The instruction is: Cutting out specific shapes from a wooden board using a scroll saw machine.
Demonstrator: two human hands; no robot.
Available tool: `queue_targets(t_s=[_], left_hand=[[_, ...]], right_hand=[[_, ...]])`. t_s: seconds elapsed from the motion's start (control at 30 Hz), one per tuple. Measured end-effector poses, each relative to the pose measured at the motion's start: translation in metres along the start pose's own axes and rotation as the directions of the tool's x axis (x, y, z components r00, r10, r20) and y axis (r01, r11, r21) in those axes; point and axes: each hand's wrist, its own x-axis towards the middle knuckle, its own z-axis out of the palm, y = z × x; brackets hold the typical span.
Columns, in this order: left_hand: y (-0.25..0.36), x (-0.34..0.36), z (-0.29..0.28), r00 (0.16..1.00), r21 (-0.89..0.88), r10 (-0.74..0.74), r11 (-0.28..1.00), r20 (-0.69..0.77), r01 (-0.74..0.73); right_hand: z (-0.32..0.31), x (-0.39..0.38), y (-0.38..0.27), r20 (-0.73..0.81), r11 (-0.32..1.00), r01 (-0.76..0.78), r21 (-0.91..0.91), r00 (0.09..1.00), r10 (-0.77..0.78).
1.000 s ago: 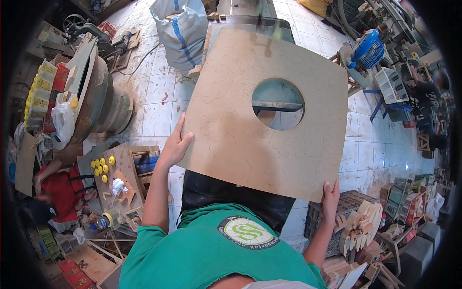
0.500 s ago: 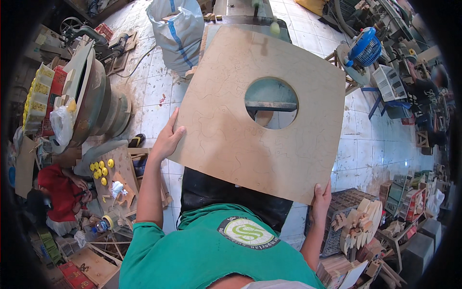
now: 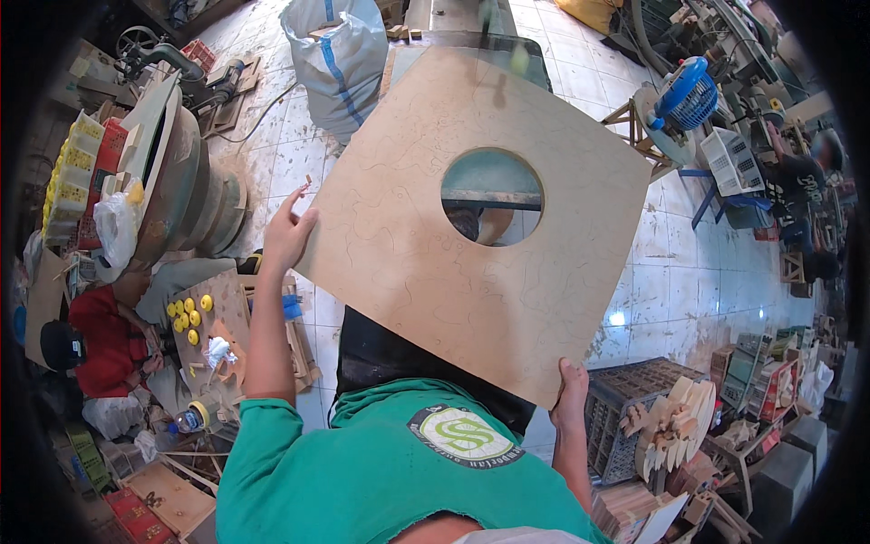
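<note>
A large, thin, light-brown wooden board (image 3: 381, 218) with a round hole cut through it and thin winding lines on its face is held in front of me. My left hand (image 3: 290, 231) is at its left corner, thumb against the edge and fingertips reaching past it. At the near right corner, my right hand (image 3: 571, 394) grips the edge, with the thumb showing and the other fingers largely hidden. The board lies tilted in the view, one corner pointing toward my right hand. Through the hole part of a machine table shows.
A white woven sack (image 3: 335, 68) stands at far left. To the right are a blue fan (image 3: 689, 95) and a dark plastic crate (image 3: 625, 408) beside stacked wooden pieces. A person in red (image 3: 104, 340) sits at left near a small bench (image 3: 213, 304) with yellow round pieces.
The board has turned clockwise and shifted left, and its near right corner has come closer to me. My left hand has moved left and up, my right hand left and down.
</note>
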Motion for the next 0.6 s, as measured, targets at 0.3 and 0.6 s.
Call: queue_targets(t_s=[0.3, 0.6], left_hand=[[-0.036, -0.019, 0.047, 0.831, -0.416, -0.088, 0.891, -0.549, -0.181], [-0.03, 0.022, 0.003, 0.896, -0.356, -0.082, 0.93, -0.437, -0.089]], right_hand=[[0.011, 0.006, 0.015, -0.049, 0.991, 0.131, -0.036, 0.99, -0.133], [0.055, -0.016, 0.05, -0.019, 0.994, 0.113, -0.01, 0.993, -0.113]])
